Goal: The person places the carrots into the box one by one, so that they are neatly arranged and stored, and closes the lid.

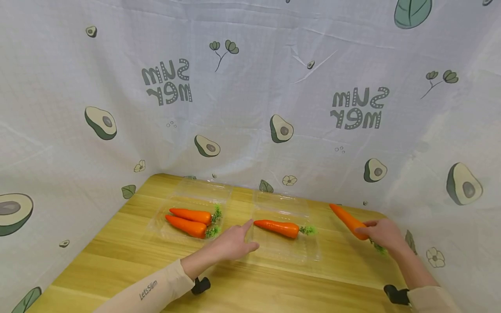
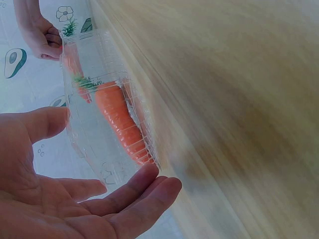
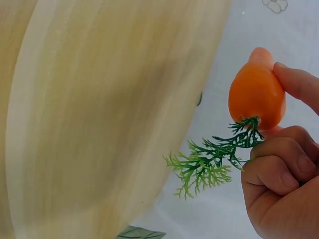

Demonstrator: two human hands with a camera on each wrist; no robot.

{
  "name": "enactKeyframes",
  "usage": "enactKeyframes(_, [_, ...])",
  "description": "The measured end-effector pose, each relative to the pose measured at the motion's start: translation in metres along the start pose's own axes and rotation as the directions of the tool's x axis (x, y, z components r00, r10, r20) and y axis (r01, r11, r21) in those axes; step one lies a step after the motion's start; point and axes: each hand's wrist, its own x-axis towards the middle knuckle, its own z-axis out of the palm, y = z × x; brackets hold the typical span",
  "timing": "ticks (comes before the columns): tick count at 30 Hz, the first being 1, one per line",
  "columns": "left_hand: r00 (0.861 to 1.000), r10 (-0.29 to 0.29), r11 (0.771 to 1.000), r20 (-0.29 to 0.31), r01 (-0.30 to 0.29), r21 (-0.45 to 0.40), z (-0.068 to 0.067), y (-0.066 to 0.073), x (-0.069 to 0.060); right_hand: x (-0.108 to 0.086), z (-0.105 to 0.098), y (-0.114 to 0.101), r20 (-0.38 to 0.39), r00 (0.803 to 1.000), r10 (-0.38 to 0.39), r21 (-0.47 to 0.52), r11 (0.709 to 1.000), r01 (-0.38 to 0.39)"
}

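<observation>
My right hand [image 1: 385, 234] pinches an orange carrot [image 1: 348, 221] near its leafy end, above the table's right side; in the right wrist view its green leaves [image 3: 209, 162] hang beside the curled fingers. My left hand [image 1: 234, 243], fingers spread and holding nothing, is at the left edge of a clear plastic container [image 1: 274, 250]. One carrot [image 1: 278, 228] lies in that container, its tip toward my left index finger. In the left wrist view the fingers [image 2: 144, 194] are close beside the container wall; whether they touch it I cannot tell.
Left of my left hand, a second clear container [image 1: 156, 224] holds two carrots [image 1: 192, 215] side by side. Both lids [image 1: 282, 203] stand open toward the back. A printed curtain [image 1: 242, 87] borders the wooden table [image 1: 117, 252] at the back and sides.
</observation>
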Motion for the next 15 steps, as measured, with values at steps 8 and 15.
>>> enactKeyframes(8, [1.000,-0.003,1.000,0.000,0.003,-0.018,0.001,-0.002,-0.001,-0.002,0.000,-0.013,0.007,0.999,-0.037,-0.021,0.999,0.037])
enactKeyframes(15, [1.000,0.001,1.000,-0.009,-0.001,-0.023,0.000,-0.004,-0.001,-0.004,-0.002,-0.030,0.010,0.998,-0.056,-0.032,0.998,0.056])
